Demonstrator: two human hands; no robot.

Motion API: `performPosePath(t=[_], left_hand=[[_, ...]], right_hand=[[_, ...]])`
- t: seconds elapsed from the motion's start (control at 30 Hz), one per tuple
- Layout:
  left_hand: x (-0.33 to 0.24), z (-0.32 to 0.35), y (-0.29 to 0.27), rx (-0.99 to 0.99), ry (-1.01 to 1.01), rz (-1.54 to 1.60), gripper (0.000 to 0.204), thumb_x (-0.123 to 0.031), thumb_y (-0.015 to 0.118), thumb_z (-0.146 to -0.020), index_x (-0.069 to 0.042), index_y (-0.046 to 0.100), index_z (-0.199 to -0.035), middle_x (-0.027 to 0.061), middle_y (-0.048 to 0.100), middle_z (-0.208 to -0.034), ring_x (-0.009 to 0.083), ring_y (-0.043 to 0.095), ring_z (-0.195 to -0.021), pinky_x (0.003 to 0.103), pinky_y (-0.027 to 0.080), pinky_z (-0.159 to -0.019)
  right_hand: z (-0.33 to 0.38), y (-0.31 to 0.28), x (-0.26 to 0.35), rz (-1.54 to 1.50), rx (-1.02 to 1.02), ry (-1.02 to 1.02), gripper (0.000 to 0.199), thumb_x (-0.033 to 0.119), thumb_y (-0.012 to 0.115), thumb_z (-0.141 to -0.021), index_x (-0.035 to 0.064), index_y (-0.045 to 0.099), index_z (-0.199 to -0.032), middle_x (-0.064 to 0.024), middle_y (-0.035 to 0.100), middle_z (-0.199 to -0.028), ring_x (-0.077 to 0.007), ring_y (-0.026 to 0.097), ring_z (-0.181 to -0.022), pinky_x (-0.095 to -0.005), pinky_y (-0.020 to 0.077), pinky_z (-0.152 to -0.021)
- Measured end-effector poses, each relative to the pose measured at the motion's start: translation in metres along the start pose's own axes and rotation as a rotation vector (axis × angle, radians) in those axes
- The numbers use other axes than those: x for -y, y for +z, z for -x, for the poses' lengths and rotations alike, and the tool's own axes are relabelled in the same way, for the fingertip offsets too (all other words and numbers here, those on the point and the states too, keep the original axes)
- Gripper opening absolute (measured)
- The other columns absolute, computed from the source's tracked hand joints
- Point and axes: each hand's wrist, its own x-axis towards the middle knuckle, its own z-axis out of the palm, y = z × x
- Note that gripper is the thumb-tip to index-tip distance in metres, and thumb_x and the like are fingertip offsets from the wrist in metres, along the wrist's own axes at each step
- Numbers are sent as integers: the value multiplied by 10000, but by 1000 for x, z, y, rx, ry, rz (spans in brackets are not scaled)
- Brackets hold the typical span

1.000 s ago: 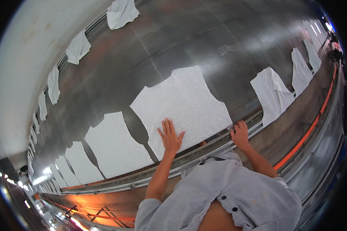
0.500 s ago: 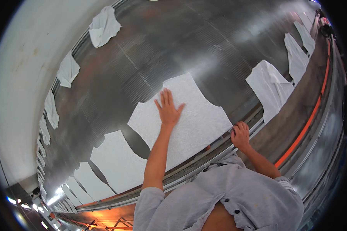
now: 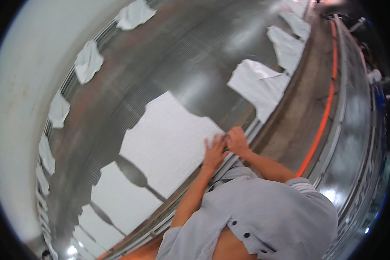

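Note:
A white shirt-shaped fabric piece [image 3: 171,143] lies flat on the long grey metal table [image 3: 134,78], along its near edge. My left hand [image 3: 215,152] rests over the right corner of this piece, fingers stretched and slightly apart. Close beside it, almost touching, my right hand [image 3: 237,141] is closed at the table's edge rail, next to that same corner. Its fingertips point down and away, so whatever they grip is hidden.
More white pieces [image 3: 125,190] lie in a row to the left along the near edge. Rumpled ones [image 3: 262,86] sit at the right, others [image 3: 89,63] along the far rim beside a pale wall [image 3: 26,86]. An orange strip [image 3: 323,117] runs along the floor at right.
My left hand has moved from the middle of the fabric piece to its right corner, beside my right hand. The view has shifted to the right. The fabric piece still lies flat.

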Motion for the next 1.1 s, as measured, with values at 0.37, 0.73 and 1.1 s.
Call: performPosePath(t=[0.37,0.73,1.1], left_hand=[[86,149,-77,-872,-703,61,153,-95,652,-925,42,705,-964,190,711,-947,334,668,-895,420,523,-841],[-83,-48,7,-705,-834,560,272,-208,647,-930,53,726,-932,133,720,-791,176,639,-722,325,501,-697],[-152,-255,68,-775,-1031,1354,192,-179,606,-908,6,655,-908,62,687,-945,208,645,-950,354,523,-887]], right_hand=[[-27,-38,-15,-297,-240,111,168,17,641,-792,34,609,-956,-161,566,-946,-373,552,-950,-449,469,-838],[-166,-150,-277,229,-260,140,209,61,562,-791,62,665,-973,-123,604,-1010,-310,581,-1029,-449,469,-868],[-212,-130,-405,170,608,1,400,163,601,-828,78,524,-1210,-171,538,-1306,-352,497,-1239,-496,360,-1029]])
